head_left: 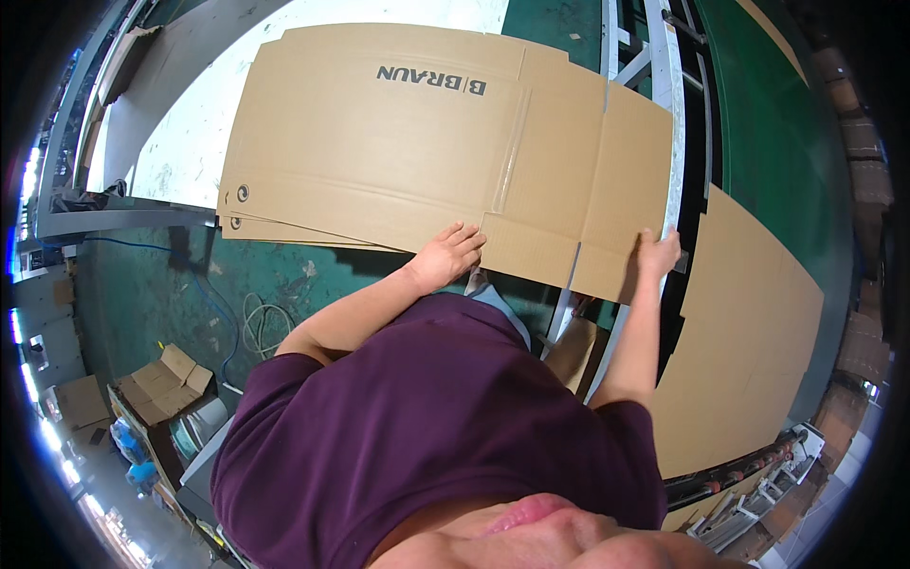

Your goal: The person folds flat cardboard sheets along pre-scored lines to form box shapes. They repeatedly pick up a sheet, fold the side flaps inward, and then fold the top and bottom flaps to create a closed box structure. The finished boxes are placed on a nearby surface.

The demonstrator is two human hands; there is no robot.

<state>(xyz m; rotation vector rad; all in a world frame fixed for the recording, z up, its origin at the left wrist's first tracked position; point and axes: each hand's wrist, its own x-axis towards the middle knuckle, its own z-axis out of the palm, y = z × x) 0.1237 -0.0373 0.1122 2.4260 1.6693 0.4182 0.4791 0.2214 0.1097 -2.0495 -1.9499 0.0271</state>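
Observation:
A flattened brown cardboard box (379,142) lies in front of me, creased into panels, with dark print on its large panel. Its right end reaches a metal rail. At the lower left, the edge of another cardboard sheet (284,233) shows beneath it, slightly fanned out. My left hand (449,258) rests on the near edge at the middle, fingers stretched flat on top; its thumb is hidden. My right hand (656,254) pinches the near right edge, thumb on top and fingers curled around the side.
A white tabletop (171,142) supports the cardboard at the left. Right of the metal rail (677,142), a green belt (758,123) carries another large cardboard sheet (749,322). A blue hose (223,313) and a pale coil (261,327) lie on the green floor near an open carton (166,384).

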